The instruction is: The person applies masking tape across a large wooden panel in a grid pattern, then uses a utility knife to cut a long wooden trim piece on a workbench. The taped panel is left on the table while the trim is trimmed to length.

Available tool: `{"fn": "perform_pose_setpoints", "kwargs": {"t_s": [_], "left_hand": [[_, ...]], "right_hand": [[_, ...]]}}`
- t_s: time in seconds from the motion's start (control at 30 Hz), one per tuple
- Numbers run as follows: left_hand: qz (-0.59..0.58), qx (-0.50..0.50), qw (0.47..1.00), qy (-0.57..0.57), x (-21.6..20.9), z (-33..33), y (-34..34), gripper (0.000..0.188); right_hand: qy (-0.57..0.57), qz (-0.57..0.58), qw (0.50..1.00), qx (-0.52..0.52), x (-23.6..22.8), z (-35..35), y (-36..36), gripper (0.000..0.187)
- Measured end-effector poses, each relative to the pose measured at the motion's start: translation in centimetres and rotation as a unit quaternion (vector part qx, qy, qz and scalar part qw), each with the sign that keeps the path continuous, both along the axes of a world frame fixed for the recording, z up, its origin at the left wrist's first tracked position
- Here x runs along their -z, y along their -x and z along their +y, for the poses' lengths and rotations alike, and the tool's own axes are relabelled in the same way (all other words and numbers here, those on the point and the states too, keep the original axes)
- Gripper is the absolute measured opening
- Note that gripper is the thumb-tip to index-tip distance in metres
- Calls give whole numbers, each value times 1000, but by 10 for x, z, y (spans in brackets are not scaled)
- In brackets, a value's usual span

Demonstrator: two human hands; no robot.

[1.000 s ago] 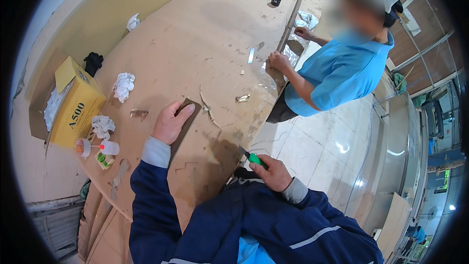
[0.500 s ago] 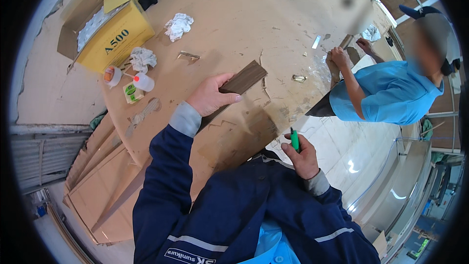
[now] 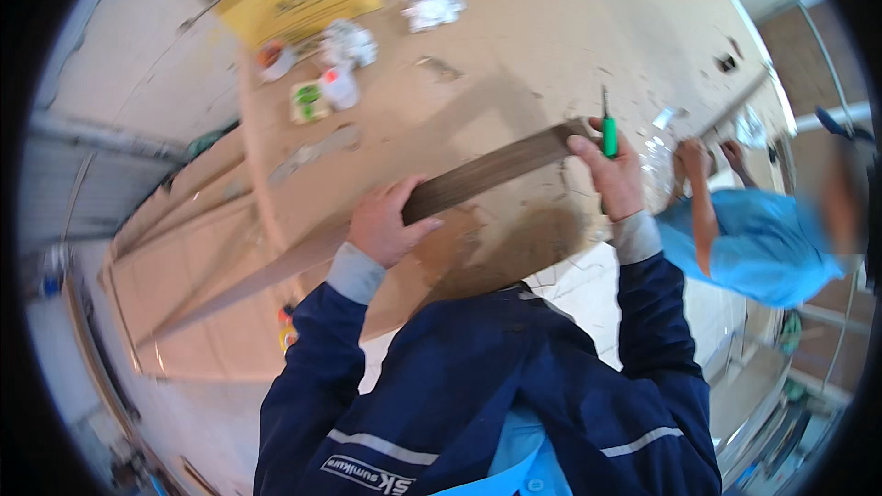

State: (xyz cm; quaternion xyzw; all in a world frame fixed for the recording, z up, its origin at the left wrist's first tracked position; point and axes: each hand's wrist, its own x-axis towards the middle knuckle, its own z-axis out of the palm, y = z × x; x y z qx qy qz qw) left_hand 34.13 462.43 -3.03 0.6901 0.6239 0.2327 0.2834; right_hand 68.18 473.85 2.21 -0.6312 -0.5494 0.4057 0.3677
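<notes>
A long dark brown wooden strip (image 3: pixel 496 168) lies slantwise before me, its far right end raised over the table and its other end running off to the lower left. My left hand (image 3: pixel 384 222) is closed round its middle, thumb on the near side. At the right end, my right hand (image 3: pixel 619 179) pinches the strip with the thumb. That same hand also holds a green-handled tool (image 3: pixel 609 138) with a thin dark metal tip pointing up; motion blur hides its exact kind.
Along the left of the brown-covered table (image 3: pixel 542 46) stand a yellow box (image 3: pixel 303 5), crumpled white cloths (image 3: pixel 434 7), a white bottle with a red cap (image 3: pixel 339 88) and a green-and-yellow packet (image 3: pixel 310 103). A co-worker in a light blue shirt (image 3: pixel 763 243) works at the right edge.
My right hand has moved up and right from near my body to the strip's end, carrying the green-handled tool. The strip now shows at greater length, and my view has shifted.
</notes>
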Motion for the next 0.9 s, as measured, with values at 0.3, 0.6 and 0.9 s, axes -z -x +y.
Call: {"fn": "perform_pose_setpoints", "kwargs": {"t_s": [0.3,0.6,0.9], "left_hand": [[159,-194,967,-44,46,-103,72,67],[186,-330,924,61,62,-177,140,75],[176,-270,947,-16,81,-155,161,82]], "right_hand": [[59,75,988,120,27,29,2,32],[18,155,982,107,-30,84,-5,37],[-23,111,986,120,-69,112,-35,35]]}}
